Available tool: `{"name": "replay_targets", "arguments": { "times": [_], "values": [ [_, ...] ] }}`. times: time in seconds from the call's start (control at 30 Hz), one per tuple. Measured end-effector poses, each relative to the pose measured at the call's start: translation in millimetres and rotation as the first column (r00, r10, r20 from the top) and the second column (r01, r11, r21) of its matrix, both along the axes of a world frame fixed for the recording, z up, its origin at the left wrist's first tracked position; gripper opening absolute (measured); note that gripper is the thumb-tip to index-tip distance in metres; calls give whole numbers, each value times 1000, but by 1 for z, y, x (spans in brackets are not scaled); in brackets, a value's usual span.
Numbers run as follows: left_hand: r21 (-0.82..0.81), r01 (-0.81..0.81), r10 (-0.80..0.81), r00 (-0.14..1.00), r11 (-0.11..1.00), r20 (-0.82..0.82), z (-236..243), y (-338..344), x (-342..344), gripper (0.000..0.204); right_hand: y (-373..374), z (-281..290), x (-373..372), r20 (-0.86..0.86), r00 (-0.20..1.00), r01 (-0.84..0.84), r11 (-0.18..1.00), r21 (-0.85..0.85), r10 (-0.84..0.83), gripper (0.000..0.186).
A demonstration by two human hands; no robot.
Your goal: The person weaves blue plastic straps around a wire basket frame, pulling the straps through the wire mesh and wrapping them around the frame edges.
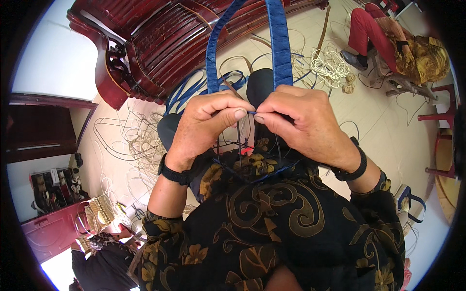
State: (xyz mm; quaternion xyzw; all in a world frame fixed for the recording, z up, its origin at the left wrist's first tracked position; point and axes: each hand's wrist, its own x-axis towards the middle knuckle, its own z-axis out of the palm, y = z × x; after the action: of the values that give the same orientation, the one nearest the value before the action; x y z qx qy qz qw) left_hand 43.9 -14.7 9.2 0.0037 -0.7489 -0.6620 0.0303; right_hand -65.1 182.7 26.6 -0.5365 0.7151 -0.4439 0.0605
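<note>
My left hand (208, 123) and my right hand (301, 121) meet at the fingertips in front of my chest, both pinching a thin blue strand (251, 112). A wrapped blue handle loop (279, 43) arches upward from between the hands. Below them a thin dark wire frame (233, 145) with a blue-wound rim rests on my lap, partly hidden by the hands. Each wrist wears a black band.
A dark red wooden bench (160, 43) stands ahead on the left. Loose blue strips (189, 89), wire frames (126, 136) and pale cord coils (327, 63) lie on the tiled floor. A seated person in red trousers (388, 39) is at upper right, another person (102, 257) at lower left.
</note>
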Motion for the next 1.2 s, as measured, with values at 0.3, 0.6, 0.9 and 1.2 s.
{"name": "replay_targets", "arguments": {
  "times": [0.3, 0.6, 0.9, 1.2],
  "values": [
    [247, -5, -31, 990, 969, 141, -9, -9, -3, 31, 0, 1, -8, -289, 956, -67, 996, -53, 49, 9],
    [245, -6, -36, 985, 970, 170, -7, -10, -7, 28, 10, -23, -10, -602, 796, -170, 979, -110, 71, 17],
    [155, -28, -24, 946, 988, 324, 12, -8, -13, 18, 14, -39, -15, -623, 782, -163, 975, -151, 34, 16],
    [140, 12, -62, 931, 990, 359, 23, -10, -14, 22, 1, -16, -37, -87, 994, -78, 986, -149, 65, 5]
  ]
}}
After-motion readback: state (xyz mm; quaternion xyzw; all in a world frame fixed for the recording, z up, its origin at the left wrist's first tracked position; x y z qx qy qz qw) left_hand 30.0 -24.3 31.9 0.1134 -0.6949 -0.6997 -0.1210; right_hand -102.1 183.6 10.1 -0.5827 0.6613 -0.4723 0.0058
